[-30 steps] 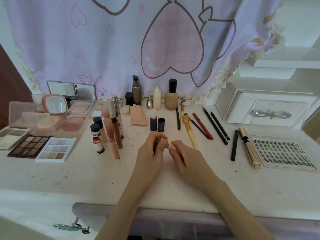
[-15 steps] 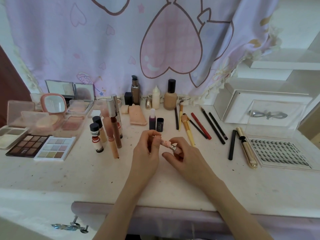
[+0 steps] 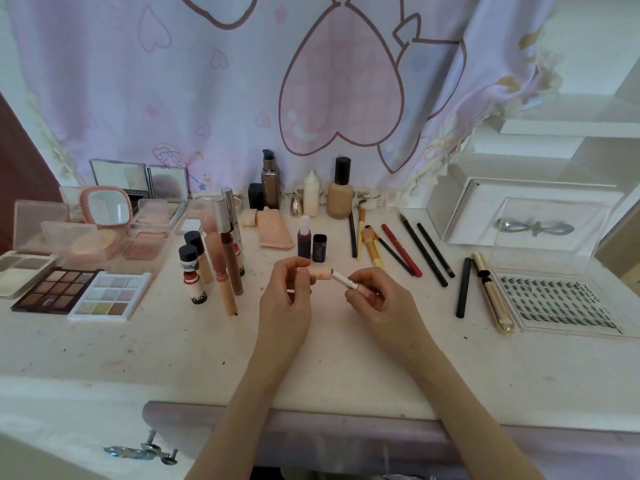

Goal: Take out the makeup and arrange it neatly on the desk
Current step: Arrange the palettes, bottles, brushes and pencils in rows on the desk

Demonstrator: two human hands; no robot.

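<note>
While both forearms come up from the bottom edge of the frame and meet just below center, the left hand (image 3: pixel 285 292) has its fingers curled with thumb and fingertips pinching a small pink cap (image 3: pixel 320 274). Right hand (image 3: pixel 377 299) is curled too, pinching the lipstick tube (image 3: pixel 349 283) so its pale, silver-collared end points up-left toward the cap. Cap and tube are almost touching, mouth to tip, held a little above the white desk (image 3: pixel 173 348).

Everything else is already laid out. Left side of the frame has 2 eyeshadow palettes (image 3: pixel 81 294) flat and side by side. Just left of the hands, a cluster of lip gloss tubes (image 3: pixel 221 251). Right behind the hands, 2 little dark bottles (image 3: pixel 311 242) stand upright. Back center, against the curtain, there's a foundation bottle (image 3: pixel 340 194). Right of center, a fan of pencils (image 3: pixel 412 251) lies flat, then a gold mascara (image 3: pixel 491 292) beside the lash tray (image 3: pixel 561 301) at the right edge.
</note>
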